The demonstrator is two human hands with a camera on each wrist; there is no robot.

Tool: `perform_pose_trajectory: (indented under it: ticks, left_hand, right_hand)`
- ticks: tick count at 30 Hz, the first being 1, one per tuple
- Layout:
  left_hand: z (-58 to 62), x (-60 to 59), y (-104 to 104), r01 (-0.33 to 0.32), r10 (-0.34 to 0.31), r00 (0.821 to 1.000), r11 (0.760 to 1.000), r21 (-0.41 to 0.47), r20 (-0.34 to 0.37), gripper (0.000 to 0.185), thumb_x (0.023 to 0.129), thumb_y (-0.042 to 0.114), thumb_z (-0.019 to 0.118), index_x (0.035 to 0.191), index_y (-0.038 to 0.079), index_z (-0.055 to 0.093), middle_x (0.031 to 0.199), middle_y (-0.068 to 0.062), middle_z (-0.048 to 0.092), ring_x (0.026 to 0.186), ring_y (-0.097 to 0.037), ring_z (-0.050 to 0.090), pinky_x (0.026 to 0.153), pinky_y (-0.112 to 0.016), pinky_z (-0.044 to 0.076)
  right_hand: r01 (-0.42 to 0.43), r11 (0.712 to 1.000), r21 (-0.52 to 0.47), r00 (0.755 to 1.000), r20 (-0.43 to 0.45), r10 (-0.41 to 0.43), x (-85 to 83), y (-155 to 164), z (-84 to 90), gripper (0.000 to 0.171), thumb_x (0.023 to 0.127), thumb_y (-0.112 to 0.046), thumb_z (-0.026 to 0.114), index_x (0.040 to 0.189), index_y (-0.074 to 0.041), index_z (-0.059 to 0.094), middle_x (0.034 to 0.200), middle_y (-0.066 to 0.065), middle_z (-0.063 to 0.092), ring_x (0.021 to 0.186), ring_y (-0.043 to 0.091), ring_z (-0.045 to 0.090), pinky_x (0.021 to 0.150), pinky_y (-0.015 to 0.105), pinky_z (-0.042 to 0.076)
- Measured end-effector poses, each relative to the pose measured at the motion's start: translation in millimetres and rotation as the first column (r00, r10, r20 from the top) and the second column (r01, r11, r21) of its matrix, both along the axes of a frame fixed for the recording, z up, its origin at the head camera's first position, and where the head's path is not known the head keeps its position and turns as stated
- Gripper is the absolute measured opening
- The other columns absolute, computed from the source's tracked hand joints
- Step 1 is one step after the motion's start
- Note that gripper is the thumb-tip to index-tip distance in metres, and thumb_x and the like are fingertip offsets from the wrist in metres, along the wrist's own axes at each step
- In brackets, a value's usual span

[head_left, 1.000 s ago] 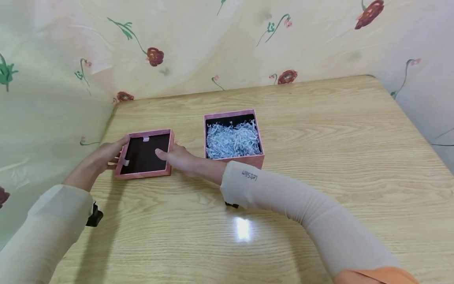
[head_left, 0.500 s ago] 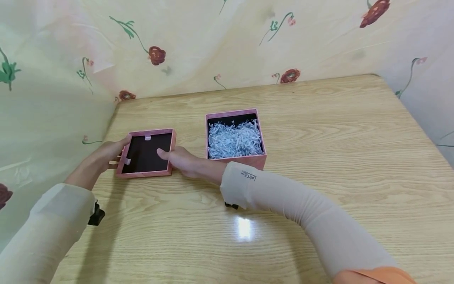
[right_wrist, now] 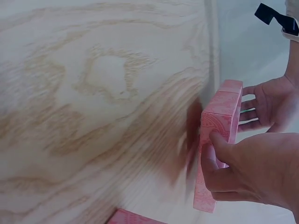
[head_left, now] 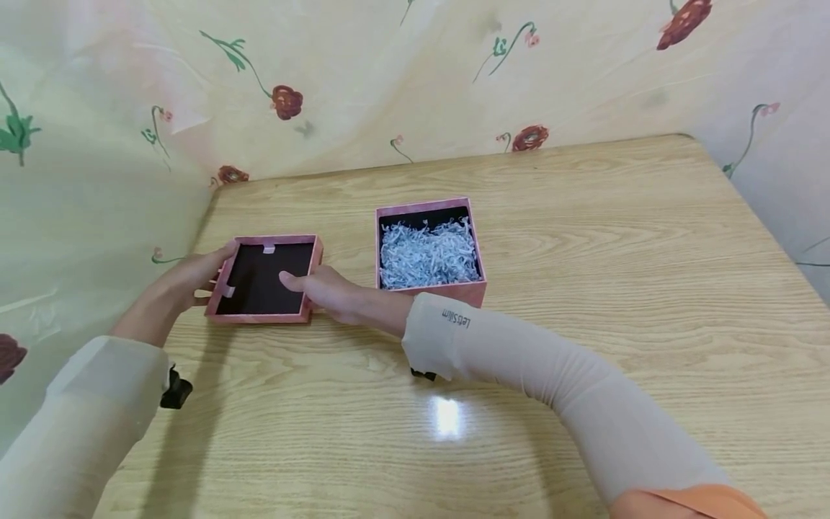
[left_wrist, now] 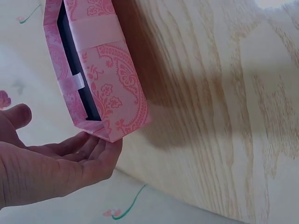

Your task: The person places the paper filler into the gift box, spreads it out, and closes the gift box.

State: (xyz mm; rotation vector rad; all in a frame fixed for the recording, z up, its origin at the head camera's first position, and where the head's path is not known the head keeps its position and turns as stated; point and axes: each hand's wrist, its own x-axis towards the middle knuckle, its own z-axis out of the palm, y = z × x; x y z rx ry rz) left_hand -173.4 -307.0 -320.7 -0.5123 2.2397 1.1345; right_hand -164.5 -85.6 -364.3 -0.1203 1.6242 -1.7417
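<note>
A pink patterned box lid (head_left: 256,318) with a black inside lies hollow side up at the left, a short way above the table. My right hand (head_left: 333,294) grips its right side, thumb over the rim and fingers against the outside. My left hand (head_left: 188,277) is at the lid's left side. In the left wrist view, the fingertips of my left hand (left_wrist: 70,161) touch the lid's corner (left_wrist: 114,88) while the thumb stands away from it. The right wrist view shows the lid (right_wrist: 219,112) on edge between both hands.
An open pink box (head_left: 447,292) stands right of the lid, filled with pale blue shredded paper (head_left: 428,256). Both are on a wood-grain table (head_left: 583,288). A flowered cloth (head_left: 363,86) hangs along the table's back and left edges.
Over the last half second the lid has shifted slightly left, with both hands moving along. The box with shredded paper has stayed in place.
</note>
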Motion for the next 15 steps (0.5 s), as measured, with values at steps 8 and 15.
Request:
perform_pose_trajectory:
  ticks: [8, 15]
  left_hand:
    - [14.9, 4.2, -3, -0.012, 0.014, 0.999, 0.999, 0.030, -0.040, 0.100, 0.091, 0.070, 0.028, 0.148, -0.010, 0.012, 0.142, -0.031, 0.023, 0.129, -0.043, 0.029, 0.110, -0.056, 0.026]
    - [31.5, 10.6, -2, -0.037, 0.046, 0.993, 0.996, 0.087, -0.106, 0.095, 0.091, 0.068, 0.032, 0.147, -0.007, 0.017, 0.135, -0.025, 0.030, 0.121, -0.035, 0.034, 0.103, -0.049, 0.036]
  right_hand:
    - [-0.026, 0.996, -0.089, 1.000, 0.000, 0.026, 2.9, 6, 15.8, 0.041, 0.101, -0.025, 0.049, 0.127, 0.007, 0.054, 0.127, 0.019, 0.059, 0.117, 0.031, 0.055, 0.106, 0.039, 0.038]
    - [-0.111, 0.990, -0.081, 0.988, -0.113, 0.101, 1.4, 20, 37.5, 0.043, 0.104, -0.029, 0.041, 0.132, 0.001, 0.053, 0.129, 0.016, 0.058, 0.119, 0.025, 0.054, 0.105, 0.033, 0.036]
